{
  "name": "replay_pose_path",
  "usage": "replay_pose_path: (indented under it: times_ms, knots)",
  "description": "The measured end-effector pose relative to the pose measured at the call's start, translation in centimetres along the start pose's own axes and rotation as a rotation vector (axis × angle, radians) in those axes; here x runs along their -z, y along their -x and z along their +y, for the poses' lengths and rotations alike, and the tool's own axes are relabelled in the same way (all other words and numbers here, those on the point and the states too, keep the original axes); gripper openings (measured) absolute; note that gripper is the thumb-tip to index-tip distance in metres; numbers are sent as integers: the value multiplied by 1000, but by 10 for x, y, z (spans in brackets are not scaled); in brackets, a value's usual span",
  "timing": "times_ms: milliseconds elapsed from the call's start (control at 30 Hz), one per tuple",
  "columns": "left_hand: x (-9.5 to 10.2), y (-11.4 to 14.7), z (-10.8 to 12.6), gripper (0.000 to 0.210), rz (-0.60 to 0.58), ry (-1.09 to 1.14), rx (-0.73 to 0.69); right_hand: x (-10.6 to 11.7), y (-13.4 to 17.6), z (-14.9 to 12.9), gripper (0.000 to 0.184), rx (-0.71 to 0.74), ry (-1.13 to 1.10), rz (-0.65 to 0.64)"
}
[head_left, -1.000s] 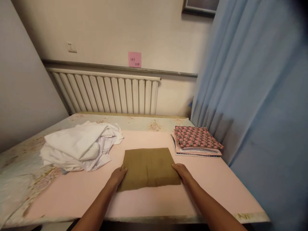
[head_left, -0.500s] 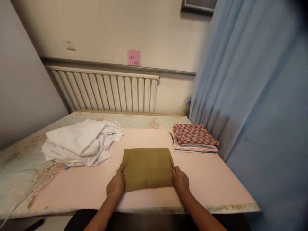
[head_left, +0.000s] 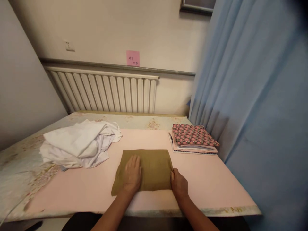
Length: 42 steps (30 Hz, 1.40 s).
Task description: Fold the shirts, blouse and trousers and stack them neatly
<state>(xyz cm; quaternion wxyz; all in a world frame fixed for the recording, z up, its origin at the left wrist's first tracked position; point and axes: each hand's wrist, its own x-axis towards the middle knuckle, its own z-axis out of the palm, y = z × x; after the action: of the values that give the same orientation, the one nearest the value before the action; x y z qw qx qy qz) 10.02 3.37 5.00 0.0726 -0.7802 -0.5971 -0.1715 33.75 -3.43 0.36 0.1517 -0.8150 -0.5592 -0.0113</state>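
Observation:
A folded olive-green cloth (head_left: 154,170) lies flat on a pink sheet (head_left: 84,189) in front of me. My left hand (head_left: 132,173) rests flat on the left part of the cloth, fingers stretched out and slightly blurred. At the cloth's right edge, my right hand (head_left: 179,183) pinches the fabric between thumb and fingers. The cloth's lower left corner spreads outward beyond my left hand.
A crumpled heap of white cloth (head_left: 77,144) lies to the left. Back right is a stack of folded fabrics topped by a red patterned cloth (head_left: 194,134). A blue curtain (head_left: 255,96) hangs along the right side; a radiator (head_left: 106,91) stands behind the table.
My left hand has let go of the cloth's left edge and moved right onto its top. The left edge now spreads further out. My right hand keeps its grip on the right edge.

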Motion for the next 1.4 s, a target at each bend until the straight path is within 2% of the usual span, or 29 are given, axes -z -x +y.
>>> replay_pose_path:
  times_ms: [100, 233, 633, 900, 1133, 1400]
  knots:
    - [-19, -8, 25, 47, -109, 44, -88, -2, -1, 1, 24, -2, -5, 0]
    - [-36, -5, 33, 51, -224, 53, -109, -5, -2, 2, 25, 0, -16, 2]
    - [-48, 0, 24, 54, -202, 79, -111, -5, -2, 2, 28, -12, -34, 5]
    - [-34, 8, -5, 56, -240, 52, -84, -4, 1, 1, 28, -4, -21, 2]
    - [-35, 18, -46, 56, -177, -8, -53, -4, 2, 0, 27, -8, -12, 6]
    - [-35, 30, -66, 52, -133, -23, -5, -9, 4, 6, 29, 1, -29, 50]
